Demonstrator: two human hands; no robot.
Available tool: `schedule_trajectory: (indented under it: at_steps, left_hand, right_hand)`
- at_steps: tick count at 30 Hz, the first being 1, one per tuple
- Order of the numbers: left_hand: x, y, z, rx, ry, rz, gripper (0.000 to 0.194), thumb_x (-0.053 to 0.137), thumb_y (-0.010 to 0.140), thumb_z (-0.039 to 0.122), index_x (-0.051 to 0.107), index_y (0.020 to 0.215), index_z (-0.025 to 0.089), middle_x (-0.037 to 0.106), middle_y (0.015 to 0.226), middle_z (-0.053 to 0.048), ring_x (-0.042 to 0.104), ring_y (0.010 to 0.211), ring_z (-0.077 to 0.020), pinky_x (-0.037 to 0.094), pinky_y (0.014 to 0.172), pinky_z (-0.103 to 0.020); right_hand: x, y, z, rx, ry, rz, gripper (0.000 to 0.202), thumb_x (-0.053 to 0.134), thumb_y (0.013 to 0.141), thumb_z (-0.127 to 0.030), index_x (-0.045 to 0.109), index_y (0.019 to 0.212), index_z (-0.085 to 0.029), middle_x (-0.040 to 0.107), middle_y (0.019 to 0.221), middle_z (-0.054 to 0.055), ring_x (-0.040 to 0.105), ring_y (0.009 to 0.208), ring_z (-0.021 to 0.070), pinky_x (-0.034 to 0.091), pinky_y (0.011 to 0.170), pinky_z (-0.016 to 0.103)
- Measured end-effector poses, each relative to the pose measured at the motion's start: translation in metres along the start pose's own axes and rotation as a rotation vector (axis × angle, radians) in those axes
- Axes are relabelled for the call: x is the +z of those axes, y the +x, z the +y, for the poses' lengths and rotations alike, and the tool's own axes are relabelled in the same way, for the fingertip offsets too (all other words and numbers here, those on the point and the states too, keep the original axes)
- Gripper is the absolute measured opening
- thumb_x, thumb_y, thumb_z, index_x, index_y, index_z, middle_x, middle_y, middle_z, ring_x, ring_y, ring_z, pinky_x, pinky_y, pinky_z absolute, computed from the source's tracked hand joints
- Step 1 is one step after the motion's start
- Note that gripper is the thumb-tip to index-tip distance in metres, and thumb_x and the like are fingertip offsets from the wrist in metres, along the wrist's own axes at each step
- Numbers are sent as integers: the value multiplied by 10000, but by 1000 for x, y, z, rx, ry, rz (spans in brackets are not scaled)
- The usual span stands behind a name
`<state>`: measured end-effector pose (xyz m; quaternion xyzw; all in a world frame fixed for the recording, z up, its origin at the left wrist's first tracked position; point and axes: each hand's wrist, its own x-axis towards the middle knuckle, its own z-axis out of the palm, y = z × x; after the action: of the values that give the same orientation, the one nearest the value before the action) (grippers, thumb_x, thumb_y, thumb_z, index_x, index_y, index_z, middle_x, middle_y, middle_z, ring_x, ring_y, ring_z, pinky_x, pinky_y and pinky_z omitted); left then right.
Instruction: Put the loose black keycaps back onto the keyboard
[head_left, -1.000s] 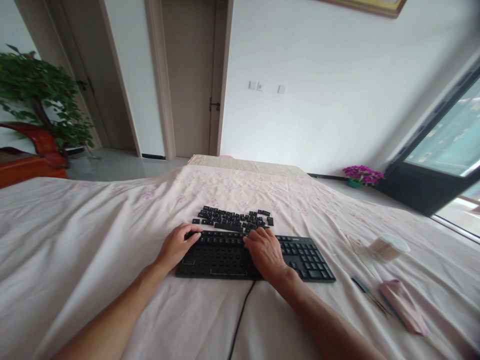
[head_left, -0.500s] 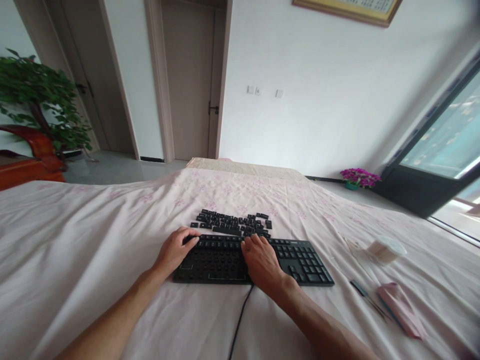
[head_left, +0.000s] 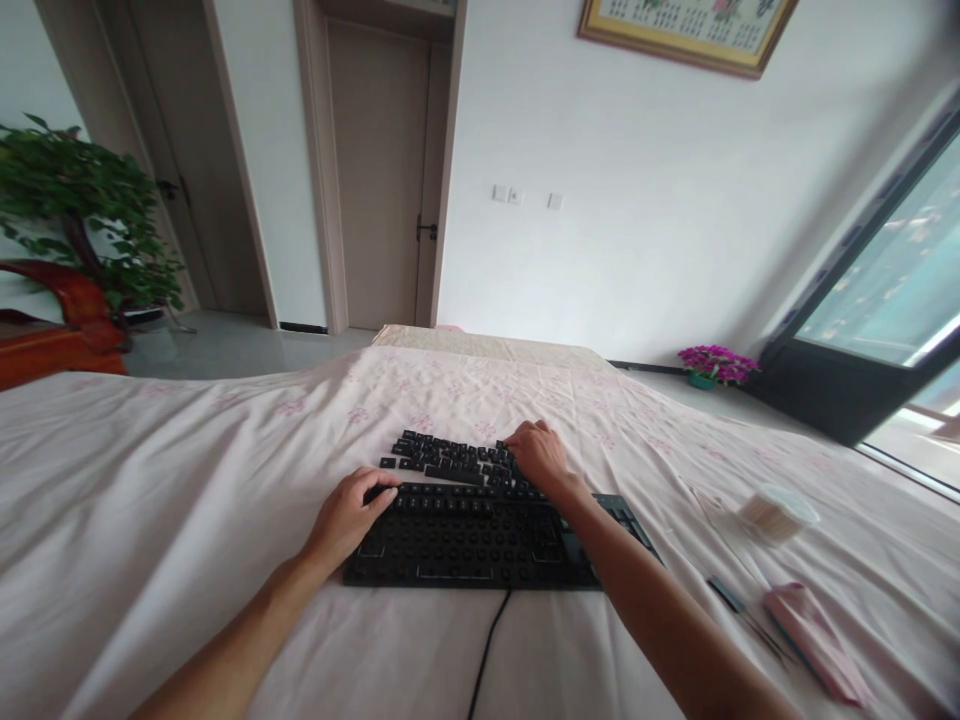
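Right hand [head_left: 538, 455] has shifted to loose keycaps [head_left: 454, 474] — grip hidden, can't tell — left hand [head_left: 351, 515] holding the keyboard [head_left: 465, 540].

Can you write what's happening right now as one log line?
left hand: at far-left corner of keyboard | right hand: at loose keycaps beyond keyboard, grip unclear | keyboard: many keycaps off

Blk kbd [head_left: 457, 545], partly bare, loose keycaps [head_left: 459, 457] behind

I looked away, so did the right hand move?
Yes: judged against the keyboard, the right hand moved forward, from over it to the loose keycaps beyond.
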<state>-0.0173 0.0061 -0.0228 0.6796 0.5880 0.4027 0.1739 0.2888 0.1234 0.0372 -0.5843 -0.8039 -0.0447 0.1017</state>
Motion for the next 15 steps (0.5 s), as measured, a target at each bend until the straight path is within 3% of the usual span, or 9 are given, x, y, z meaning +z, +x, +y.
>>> schedule_trajectory:
  at_steps: [9,15]
  left_hand:
    - [-1,1,4,0,6,-6,228,496,834,358,663,917,225,666,1012,-31,607,994,-210,449,917,-333]
    - [-3,0,5,-10,5,-2,222,502,826,347,668,912,227,673,1008,-29,613,987,-208,453,914,-332]
  right_hand:
    - [16,34,-6,-8,-123,-64,248,513,844,-210,760,866,-224,669,1054,84,467,1015,237,304,809,324]
    - [18,46,-10,-22,-184,-114,229,532,840,-240,750,887,-189,673,1045,107,461,1029,246,296,806,330]
